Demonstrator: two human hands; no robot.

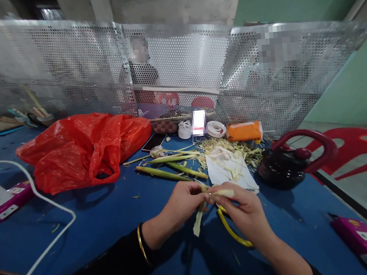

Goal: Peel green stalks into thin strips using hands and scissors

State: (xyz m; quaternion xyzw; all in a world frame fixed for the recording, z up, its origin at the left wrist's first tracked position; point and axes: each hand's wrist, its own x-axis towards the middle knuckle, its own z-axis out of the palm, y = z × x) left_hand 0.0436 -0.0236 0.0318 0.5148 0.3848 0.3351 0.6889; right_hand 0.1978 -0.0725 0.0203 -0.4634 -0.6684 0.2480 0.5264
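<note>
A pale yellow-green plant strip, thin and slightly ragged at its ends, is pinched between the fingers of both hands above the blue counter. One end is angled down below the left hand; a paler end is stretched across the fingers of the right hand. Below them, a curved yellow handle is partly hidden.
</note>
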